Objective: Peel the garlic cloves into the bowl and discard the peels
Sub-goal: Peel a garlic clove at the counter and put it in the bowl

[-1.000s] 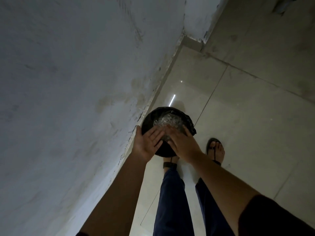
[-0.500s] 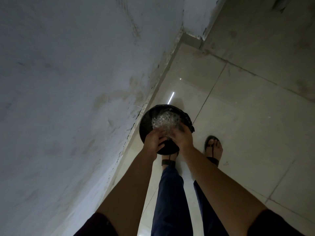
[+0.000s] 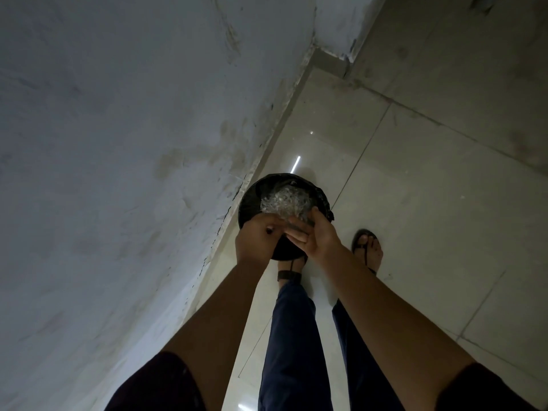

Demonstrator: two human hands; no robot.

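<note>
**Hands over the bin: much masked, dim or cropped**

At mid-frame both hands cover the near rim of the black-lined bin (image 3: 252,200), so its front edge is out of sight. The left hand (image 3: 259,237) shows only its back, fingers curled under; whether they pinch anything cannot be told. Where it meets the right hand (image 3: 321,240), dimness blurs which fingers overlap. The pale, glinting heap (image 3: 284,201) in the bin is too dim to identify. The left foot (image 3: 289,275) is hidden behind bin and hands but for an ankle strap. The bottom edge cuts off the dark sleeves (image 3: 160,384) and trouser legs (image 3: 290,351). A blurred shape (image 3: 483,1) at the upper right is cropped by the top edge.
</note>
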